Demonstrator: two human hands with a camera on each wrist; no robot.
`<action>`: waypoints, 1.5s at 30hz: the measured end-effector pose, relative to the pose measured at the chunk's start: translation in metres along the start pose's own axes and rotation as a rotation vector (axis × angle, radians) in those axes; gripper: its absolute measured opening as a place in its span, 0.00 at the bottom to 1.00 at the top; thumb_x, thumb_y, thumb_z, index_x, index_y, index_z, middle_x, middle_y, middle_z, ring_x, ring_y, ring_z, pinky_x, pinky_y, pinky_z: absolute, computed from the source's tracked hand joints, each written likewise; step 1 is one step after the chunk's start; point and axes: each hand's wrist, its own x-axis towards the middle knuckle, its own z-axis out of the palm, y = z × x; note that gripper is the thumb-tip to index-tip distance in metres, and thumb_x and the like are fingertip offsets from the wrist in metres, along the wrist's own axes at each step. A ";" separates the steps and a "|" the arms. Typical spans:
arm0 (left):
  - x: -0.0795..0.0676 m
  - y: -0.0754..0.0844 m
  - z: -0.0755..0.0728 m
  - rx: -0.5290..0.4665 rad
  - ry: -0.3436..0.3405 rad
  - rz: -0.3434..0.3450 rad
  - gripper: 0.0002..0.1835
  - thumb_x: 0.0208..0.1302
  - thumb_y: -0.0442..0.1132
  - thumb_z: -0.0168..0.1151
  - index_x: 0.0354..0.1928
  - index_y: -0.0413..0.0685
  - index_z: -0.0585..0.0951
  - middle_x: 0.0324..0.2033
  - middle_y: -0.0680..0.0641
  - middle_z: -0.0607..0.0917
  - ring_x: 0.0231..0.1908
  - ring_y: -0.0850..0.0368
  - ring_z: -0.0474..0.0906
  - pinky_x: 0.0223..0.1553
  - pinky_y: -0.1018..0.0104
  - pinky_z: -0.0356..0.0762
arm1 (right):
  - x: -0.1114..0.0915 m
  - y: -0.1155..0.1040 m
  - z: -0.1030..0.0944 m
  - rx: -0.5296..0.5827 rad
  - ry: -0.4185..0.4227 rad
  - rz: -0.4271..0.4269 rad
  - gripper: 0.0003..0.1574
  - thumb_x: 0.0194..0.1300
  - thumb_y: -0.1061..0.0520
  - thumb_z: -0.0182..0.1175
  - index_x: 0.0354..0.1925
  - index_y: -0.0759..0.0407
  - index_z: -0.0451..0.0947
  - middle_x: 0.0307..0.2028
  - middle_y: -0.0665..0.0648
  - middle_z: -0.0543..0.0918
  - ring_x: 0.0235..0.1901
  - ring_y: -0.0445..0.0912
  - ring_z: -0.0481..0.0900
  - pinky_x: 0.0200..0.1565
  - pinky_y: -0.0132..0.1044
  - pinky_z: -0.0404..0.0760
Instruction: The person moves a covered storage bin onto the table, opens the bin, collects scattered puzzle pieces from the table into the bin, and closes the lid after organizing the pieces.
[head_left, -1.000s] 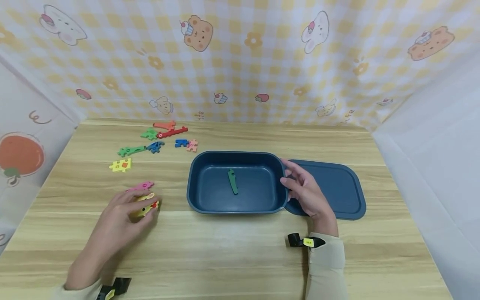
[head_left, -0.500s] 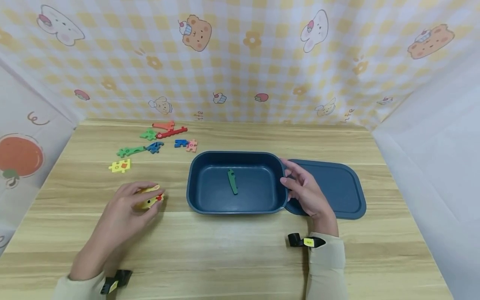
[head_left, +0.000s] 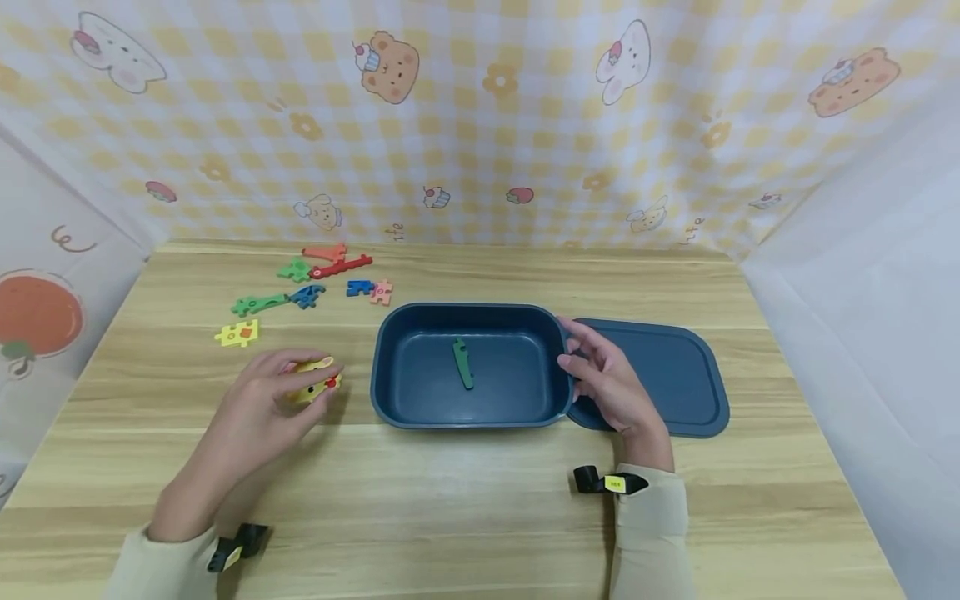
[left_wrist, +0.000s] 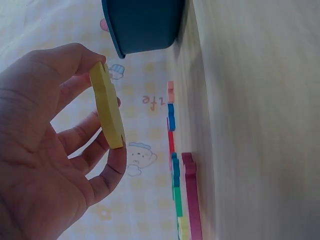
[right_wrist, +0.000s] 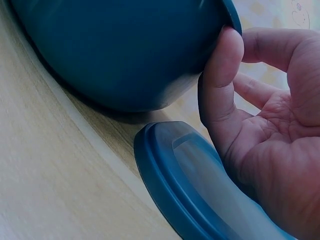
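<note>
My left hand [head_left: 258, 408] pinches a yellow puzzle piece [head_left: 306, 395] with an animal face, a red spot and a dark eye, between thumb and fingertips. The left wrist view shows this piece edge-on, raised above the table. To its right stands a dark blue rectangular box [head_left: 412, 375] with one long green puzzle piece [head_left: 462, 363] lying on its floor. My right hand [head_left: 611, 387] grips the box's right rim, thumb on the near side of the wall in the right wrist view. A pink piece [left_wrist: 192, 197] lies on the table, hidden behind my left hand in the head view.
The matching lid [head_left: 675, 375] lies flat right of the box, partly under my right hand. Several puzzle pieces lie at the back left, among them a yellow one [head_left: 238, 333], a long green one [head_left: 258, 303], a red one [head_left: 341, 267] and a salmon one [head_left: 381, 292].
My left hand has lifted the yellow animal-face puzzle piece and carried it right and a little back, closer to the box. The right hand stays on the rim.
</note>
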 end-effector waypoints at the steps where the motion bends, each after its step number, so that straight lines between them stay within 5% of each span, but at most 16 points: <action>1: 0.001 0.001 0.001 -0.002 -0.004 0.003 0.21 0.55 0.30 0.79 0.52 0.51 0.92 0.55 0.44 0.88 0.57 0.43 0.78 0.50 0.58 0.77 | 0.000 0.000 0.000 0.004 0.001 -0.002 0.39 0.79 0.61 0.57 0.82 0.54 0.59 0.50 0.49 0.70 0.33 0.36 0.74 0.28 0.28 0.82; 11: 0.014 0.009 0.004 -0.025 -0.027 0.024 0.19 0.57 0.31 0.79 0.53 0.49 0.92 0.55 0.41 0.88 0.59 0.40 0.77 0.53 0.40 0.79 | -0.001 0.001 -0.002 0.025 -0.007 -0.015 0.39 0.79 0.61 0.57 0.82 0.56 0.58 0.49 0.49 0.70 0.33 0.36 0.73 0.28 0.28 0.82; 45: 0.047 0.039 0.030 -0.101 -0.131 0.043 0.17 0.65 0.39 0.75 0.56 0.53 0.90 0.61 0.45 0.86 0.64 0.45 0.75 0.59 0.41 0.83 | 0.003 -0.001 0.004 0.003 -0.013 -0.008 0.39 0.79 0.61 0.57 0.82 0.56 0.59 0.49 0.49 0.71 0.32 0.36 0.75 0.28 0.28 0.81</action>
